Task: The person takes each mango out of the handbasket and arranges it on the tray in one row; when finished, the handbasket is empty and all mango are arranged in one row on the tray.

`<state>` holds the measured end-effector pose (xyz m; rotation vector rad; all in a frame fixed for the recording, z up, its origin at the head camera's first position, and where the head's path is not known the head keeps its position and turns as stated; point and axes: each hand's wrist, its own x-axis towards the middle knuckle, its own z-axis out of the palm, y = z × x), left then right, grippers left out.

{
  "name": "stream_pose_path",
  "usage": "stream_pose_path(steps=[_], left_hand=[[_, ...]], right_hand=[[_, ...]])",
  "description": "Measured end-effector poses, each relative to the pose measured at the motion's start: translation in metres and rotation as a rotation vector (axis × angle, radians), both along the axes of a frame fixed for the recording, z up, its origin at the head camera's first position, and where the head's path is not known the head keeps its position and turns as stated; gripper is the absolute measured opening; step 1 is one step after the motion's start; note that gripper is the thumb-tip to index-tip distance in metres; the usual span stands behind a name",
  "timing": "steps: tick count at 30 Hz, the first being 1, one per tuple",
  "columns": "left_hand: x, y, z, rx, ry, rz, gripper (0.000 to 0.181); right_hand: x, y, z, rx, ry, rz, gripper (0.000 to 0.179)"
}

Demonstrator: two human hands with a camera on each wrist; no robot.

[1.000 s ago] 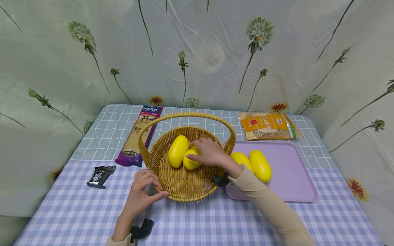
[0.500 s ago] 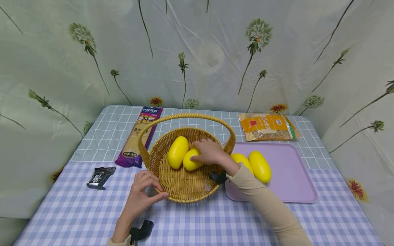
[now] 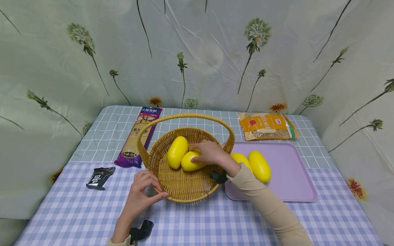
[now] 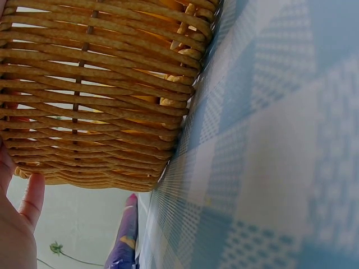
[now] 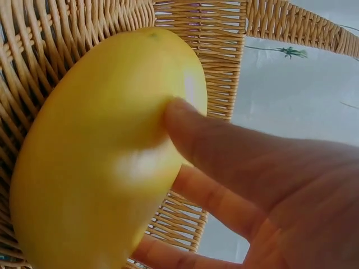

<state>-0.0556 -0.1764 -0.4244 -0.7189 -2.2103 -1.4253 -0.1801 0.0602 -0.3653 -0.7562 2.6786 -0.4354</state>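
Observation:
A wicker basket point(image 3: 184, 191) with an arched handle stands in the middle of the table, two yellow mangoes inside. My left hand point(image 3: 143, 191) pinches its near-left rim between thumb and fingers; in the left wrist view, fingers of that hand point(image 4: 19, 230) show at the woven wall point(image 4: 95, 112). Inside the basket, my right hand point(image 3: 212, 153) grips one mango point(image 3: 190, 161), thumb on its near side. The right wrist view has this mango point(image 5: 106, 151) close up, the thumb pressing it and fingers partly hidden behind. Against it on the left lies the other mango point(image 3: 178, 152).
Right of the basket is a purple tray point(image 3: 289, 177) bearing two more mangoes point(image 3: 260, 166), one partly behind the right sleeve. An orange-labelled bag point(image 3: 267, 126) lies behind the tray. A purple pasta packet point(image 3: 135, 143) and a small black packet point(image 3: 100, 178) lie left.
The mango under my right hand has turned to lie more sideways, its left end shifting slightly left. My left hand stays at the rim.

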Motion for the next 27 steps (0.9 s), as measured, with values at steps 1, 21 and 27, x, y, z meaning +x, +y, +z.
stream_pose_path(steps=[1,21,27], left_hand=[[0.0000,0.0000,0.0000,0.000,0.001,0.001,0.040],[0.0012,0.0000,-0.0004,0.003,-0.016,0.007,0.040],[0.0007,-0.0001,-0.0003,0.001,-0.011,0.004,0.040]], right_hand=[[0.0001,-0.0003,0.0002,-0.002,-0.003,0.001,0.043],[0.0013,-0.0011,-0.0014,0.010,-0.083,0.099,0.056],[0.0016,-0.0027,-0.0025,0.029,-0.099,0.124,0.058]])
